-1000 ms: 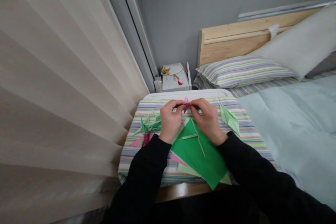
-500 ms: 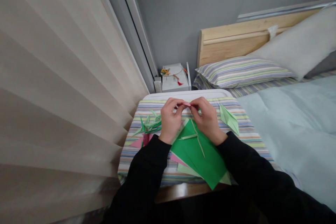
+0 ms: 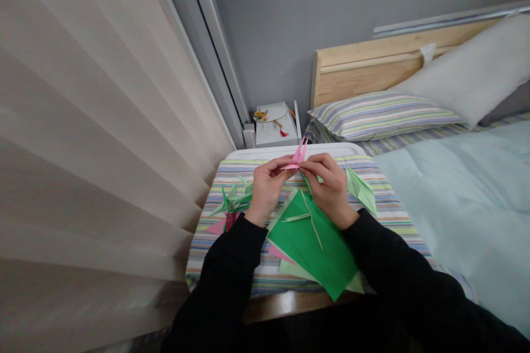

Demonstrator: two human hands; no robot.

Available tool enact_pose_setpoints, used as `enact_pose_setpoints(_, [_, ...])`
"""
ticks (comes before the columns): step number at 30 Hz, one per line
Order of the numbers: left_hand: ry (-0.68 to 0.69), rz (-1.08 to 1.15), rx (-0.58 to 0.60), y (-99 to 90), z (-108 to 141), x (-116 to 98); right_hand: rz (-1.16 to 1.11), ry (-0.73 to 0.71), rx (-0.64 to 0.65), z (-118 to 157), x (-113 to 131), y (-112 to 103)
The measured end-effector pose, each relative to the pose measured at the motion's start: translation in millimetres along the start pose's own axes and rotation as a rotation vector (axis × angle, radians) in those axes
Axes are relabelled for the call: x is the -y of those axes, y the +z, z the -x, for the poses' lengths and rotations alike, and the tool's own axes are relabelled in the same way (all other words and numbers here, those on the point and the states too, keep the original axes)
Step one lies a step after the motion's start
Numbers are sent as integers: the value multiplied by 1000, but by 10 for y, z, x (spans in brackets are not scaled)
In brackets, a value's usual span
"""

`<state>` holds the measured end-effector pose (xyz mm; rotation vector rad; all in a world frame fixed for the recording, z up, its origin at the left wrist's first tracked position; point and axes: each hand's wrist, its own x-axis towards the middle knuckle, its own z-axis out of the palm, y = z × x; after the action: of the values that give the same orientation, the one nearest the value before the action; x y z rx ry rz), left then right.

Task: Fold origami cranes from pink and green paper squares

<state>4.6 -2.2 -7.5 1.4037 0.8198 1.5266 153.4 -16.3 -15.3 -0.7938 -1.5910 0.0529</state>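
Pink paper crane (image 3: pixel 296 157): small folded figure held up in the air between both hands, above the far edge of the striped cloth (image 3: pixel 285 281). Two narrow points stand upward; a flat flap runs out toward the left hand.

Left hand (image 3: pixel 268 190): fingers (image 3: pixel 276 166) nearly closed, pinching the crane's left side.

Right hand (image 3: pixel 327 190): fingers (image 3: pixel 313 162) curled and closed on the crane's right side. Exact contact is partly hidden.

Handling (judged): very light, thin paper, stiff only along its folds. Points and flaps look easy to bend or crush. Safest hold is the thicker folded body at the middle, with a gentle pinch, not the tips.

Under the hands: green paper sheets (image 3: pixel 312 242) overlap in a loose stack, with a pale paper strip (image 3: pixel 310 215) lying across them. A pale green crane (image 3: pixel 361 190) lies to the right. Darker green paper cranes (image 3: pixel 236 201) and pink paper pieces (image 3: pixel 216 226) lie to the left.

Surroundings: white board (image 3: pixel 290 149) under the cloth; black sleeves (image 3: pixel 232 265) on both arms; white box (image 3: pixel 275 135) beyond; striped pillow (image 3: pixel 383 116), wooden headboard (image 3: pixel 364 69) and pale blue duvet (image 3: pixel 464 204) to the right; beige curtain (image 3: pixel 95 138) to the left.
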Motion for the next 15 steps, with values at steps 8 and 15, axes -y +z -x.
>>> enact_pose_setpoints(8, [40,-102,-126,10,8,-21,-255,408,26,-24,59,27])
enact_pose_setpoints(15, [-54,8,-167,45,-1,-35,-630,768,-1,-40,0,80])
